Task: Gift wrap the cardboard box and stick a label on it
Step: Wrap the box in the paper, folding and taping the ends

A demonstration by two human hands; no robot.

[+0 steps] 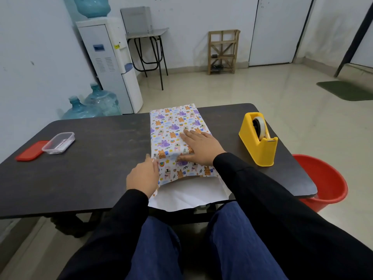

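The cardboard box (173, 128), covered in wrapping paper (187, 190), is laid mid-tabletop (101, 158), long axis pointing away from the person. It is pressed down by the straight fingers of the right hand (199, 146). The open near-left corner is touched by the left hand (142, 176); a pinch cannot be told.

White-walled room, dark table (90, 170) in front.
White walls (30, 57) meet a pale glossy floor (242, 93). At far left stands a water dispenser (109, 63), with spare bottles (96, 104) on the floor beside it. To its right come a small metal stand (148, 33), a wooden rack (223, 51) and white doors (280, 31). A green mat (343, 90) lies far right, and a red tub (327, 178) sits by the table's right end.
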